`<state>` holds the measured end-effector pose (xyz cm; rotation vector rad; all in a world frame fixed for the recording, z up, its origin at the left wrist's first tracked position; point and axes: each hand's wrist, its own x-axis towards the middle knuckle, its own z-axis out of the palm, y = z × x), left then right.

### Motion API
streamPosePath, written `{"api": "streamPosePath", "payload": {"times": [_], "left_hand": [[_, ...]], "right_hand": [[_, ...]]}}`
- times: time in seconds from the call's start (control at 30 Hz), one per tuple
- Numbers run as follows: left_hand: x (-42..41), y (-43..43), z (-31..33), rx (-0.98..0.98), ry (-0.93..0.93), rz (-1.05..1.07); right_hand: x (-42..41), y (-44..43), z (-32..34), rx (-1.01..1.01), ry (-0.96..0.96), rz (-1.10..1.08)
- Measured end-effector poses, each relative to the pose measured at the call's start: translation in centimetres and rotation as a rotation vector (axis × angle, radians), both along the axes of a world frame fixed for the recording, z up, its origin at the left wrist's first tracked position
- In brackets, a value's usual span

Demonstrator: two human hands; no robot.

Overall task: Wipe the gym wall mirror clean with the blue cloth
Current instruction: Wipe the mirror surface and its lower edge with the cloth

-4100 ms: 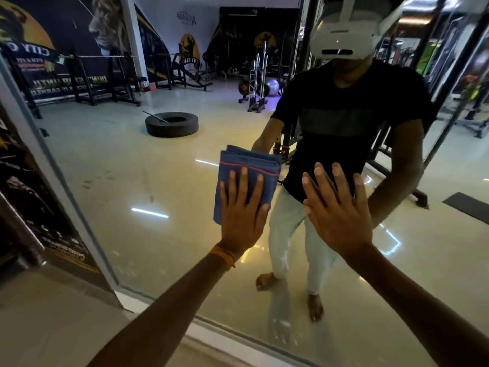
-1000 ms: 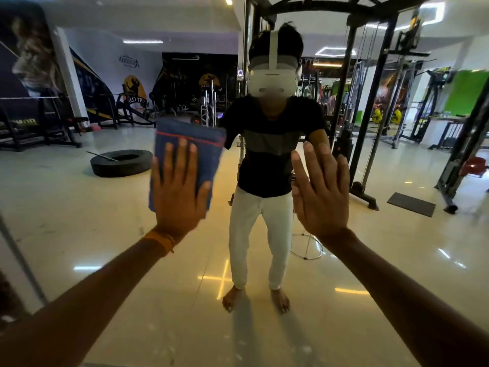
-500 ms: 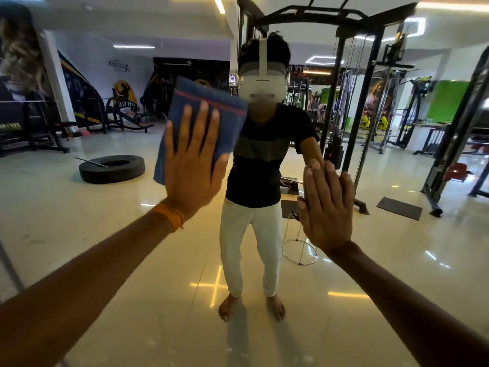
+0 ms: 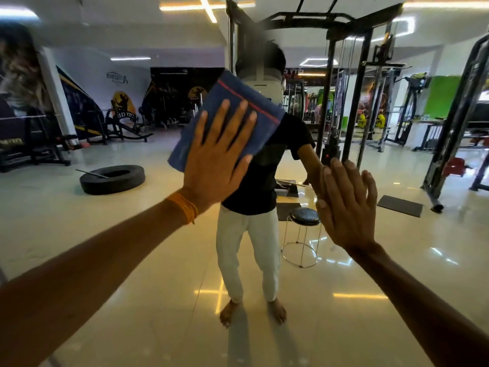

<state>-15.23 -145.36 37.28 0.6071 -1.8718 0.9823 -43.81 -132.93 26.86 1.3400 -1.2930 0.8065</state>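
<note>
Pressing blue cloth (image 4: pixel 264 129) to mirror (image 4: pixel 158 260), tilted up-right

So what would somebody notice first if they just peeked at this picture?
The left hand pressing a blue cloth flat against the mirror, up in the middle. The bare right hand rests flat on the glass to its right. Between the arms stands the person's own reflection, barefoot in white trousers.
</note>
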Motion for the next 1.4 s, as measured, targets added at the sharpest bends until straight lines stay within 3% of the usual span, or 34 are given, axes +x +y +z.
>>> {"api": "streamPosePath", "payload": {"times": [0.17, 0.23, 0.4, 0.43, 0.57, 0.6, 0.67, 0.87, 0.93, 1.03, 1.07, 1.13, 1.27, 1.3, 1.33, 1.4], "left_hand": [[-0.1, 1.1, -12.1, -0.074, -0.560, -0.026], [0.1, 1.1, -10.1, -0.078, -0.542, -0.039], [-0.6, 0.9, -1.3, 0.023, -0.016, 0.018], [-0.8, 1.1, -2.1, 0.021, -0.022, 0.018], [-0.2, 1.9, -13.1, -0.048, -0.465, -0.014], [0.6, 1.8, -14.5, -0.047, -0.496, 0.000], [2.1, 1.3, -13.8, -0.030, -0.404, -0.006], [5.9, -1.8, -4.3, 0.159, 0.153, 0.053], [5.7, -1.7, -6.7, 0.145, 0.089, 0.021], [7.3, -1.7, -14.5, 0.082, -0.226, 0.007], [8.6, -2.0, -15.8, 0.079, -0.223, 0.018], [11.0, -3.2, -14.5, 0.139, -0.055, 0.030], [14.5, -5.6, -7.6, 0.354, 0.559, 0.100], [14.4, -5.6, -7.4, 0.357, 0.618, 0.104], [14.0, -5.4, -8.3, 0.328, 0.574, 0.104], [12.4, -4.3, -12.1, 0.260, 0.279, 0.073]], "right_hand": [[-0.6, -0.9, -0.8, 0.022, 0.020, -0.019], [-0.6, -0.8, -0.8, 0.021, 0.022, -0.001], [-0.3, -0.6, -0.6, 0.005, 0.017, 0.007], [-0.4, -0.6, -0.6, 0.013, 0.016, 0.008], [-0.6, -0.8, -0.8, 0.034, 0.019, -0.005], [-0.6, -0.8, -0.7, 0.039, 0.021, -0.009], [-0.3, -0.4, -0.6, 0.039, 0.003, 0.002], [6.6, -1.3, 2.2, 0.088, 0.100, 0.188], [9.0, -3.1, 3.1, 0.091, 0.068, 0.185], [10.4, -5.0, 2.4, 0.097, 0.056, 0.105], [10.5, -5.4, 2.0, 0.093, 0.066, 0.070], [10.3, -5.9, 1.5, 0.084, 0.090, 0.023], [11.2, -6.1, 1.6, 0.013, 0.043, 0.033], [12.0, -6.2, 1.7, 0.001, 0.036, 0.070], [13.3, -6.6, 1.9, 0.009, 0.052, 0.110], [16.3, -7.7, 2.2, 0.064, 0.101, 0.155]]}}
